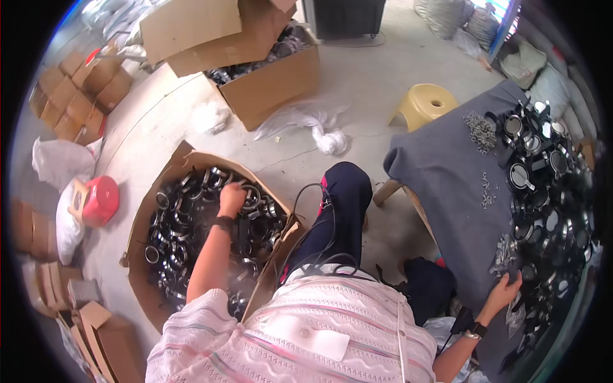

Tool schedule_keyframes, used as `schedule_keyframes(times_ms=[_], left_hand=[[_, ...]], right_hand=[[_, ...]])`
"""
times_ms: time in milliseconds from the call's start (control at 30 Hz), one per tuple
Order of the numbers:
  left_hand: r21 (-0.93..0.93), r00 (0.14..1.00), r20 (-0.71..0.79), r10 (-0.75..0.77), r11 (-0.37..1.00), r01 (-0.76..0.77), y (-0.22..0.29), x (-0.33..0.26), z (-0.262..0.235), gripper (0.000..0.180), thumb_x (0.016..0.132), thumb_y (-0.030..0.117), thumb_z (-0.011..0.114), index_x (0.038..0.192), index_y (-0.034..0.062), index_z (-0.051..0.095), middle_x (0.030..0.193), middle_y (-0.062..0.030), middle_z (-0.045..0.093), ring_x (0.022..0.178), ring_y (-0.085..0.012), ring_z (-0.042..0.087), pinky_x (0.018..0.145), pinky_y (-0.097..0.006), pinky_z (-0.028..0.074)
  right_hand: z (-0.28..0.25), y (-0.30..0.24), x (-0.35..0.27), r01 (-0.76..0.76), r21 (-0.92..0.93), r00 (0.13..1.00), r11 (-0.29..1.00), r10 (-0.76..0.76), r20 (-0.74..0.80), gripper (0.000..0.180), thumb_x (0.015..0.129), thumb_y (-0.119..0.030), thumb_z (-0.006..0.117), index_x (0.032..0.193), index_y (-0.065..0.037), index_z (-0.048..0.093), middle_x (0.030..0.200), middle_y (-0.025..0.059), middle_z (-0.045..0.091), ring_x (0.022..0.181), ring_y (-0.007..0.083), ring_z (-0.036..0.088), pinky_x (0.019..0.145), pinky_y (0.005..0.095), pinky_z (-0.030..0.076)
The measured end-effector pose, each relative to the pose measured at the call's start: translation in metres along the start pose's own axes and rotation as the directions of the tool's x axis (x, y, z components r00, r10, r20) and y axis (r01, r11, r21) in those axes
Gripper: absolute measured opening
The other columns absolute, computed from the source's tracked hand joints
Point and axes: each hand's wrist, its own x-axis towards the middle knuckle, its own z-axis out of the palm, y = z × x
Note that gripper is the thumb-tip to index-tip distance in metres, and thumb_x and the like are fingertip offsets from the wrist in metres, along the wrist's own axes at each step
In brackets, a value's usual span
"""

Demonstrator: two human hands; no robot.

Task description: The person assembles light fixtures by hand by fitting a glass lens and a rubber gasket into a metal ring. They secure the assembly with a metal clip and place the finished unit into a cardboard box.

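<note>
Left hand (233, 199) was down in the cardboard box (281, 250), fingers bent at a black-and-chrome ring part (253, 196); could not tell if pinched. Right hand (504, 292) lay by small metal pieces (504, 254) on the grey cloth (440, 166); its grip could not be told. Flanking placement presumably kept both supplies within reach; cloth probably limited sliding.

left hand (232, 200): grip on black-and-silver parts (182, 220) is unclear. right hand (504, 294): fingertip contact unclear. small metal bits (481, 133), right: too small to tell. far dark bin (343, 19): top is cut off.
</note>
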Motion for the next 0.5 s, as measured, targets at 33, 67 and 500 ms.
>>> schedule_keyframes(times_ms=[33, 67, 500], left_hand=[[0.068, 0.996, -0.067, 0.054, 0.996, -0.05, 0.002, -0.004, -0.019, 0.017, 0.07, 0.018, 0.063, 0.079, 0.0033, 0.066, 0.081, -0.0195, 0.065, 0.082, -0.0388, 0.062, 0.072, -0.046, 0.05], [0.096, 0.99, -0.129, 0.047, 0.995, -0.035, 0.01, -0.011, -0.037, 0.017, 0.071, 0.018, 0.063, 0.079, 0.0038, 0.066, 0.081, -0.0195, 0.065, 0.082, -0.0384, 0.063, 0.072, -0.045, 0.05], [-0.594, 0.849, 0.14, 0.51, 0.729, -0.34, 0.228, -0.04, -0.108, 0.008, 0.08, 0.005, 0.066, 0.087, 0.0018, 0.068, 0.06, 0.0044, 0.055, 0.048, -0.0036, 0.047, 0.044, -0.021, 0.035]], right_hand=[[0.007, 0.005, 0.005, 0.085, 0.01, 0.995, 0.996, -0.084, -0.045, 0.041, 0.087, -0.01, 0.058, 0.125, 0.001, 0.05, 0.113, 0.019, 0.06, 0.095, 0.0273, 0.06, 0.084, 0.0359, 0.046], [0.013, 0.003, 0.006, 0.092, 0.024, 0.995, 0.995, -0.091, -0.039, 0.041, 0.087, -0.01, 0.058, 0.125, 0.001, 0.05, 0.113, 0.019, 0.06, 0.095, 0.0273, 0.06, 0.084, 0.0359, 0.046], [-0.016, -0.03, -0.009, 0.004, -0.51, 0.992, 0.86, -0.068, -0.108, 0.038, 0.087, -0.019, 0.06, 0.117, 0.005, 0.055, 0.112, 0.0223, 0.057, 0.104, 0.0384, 0.054, 0.088, 0.0441, 0.044]])
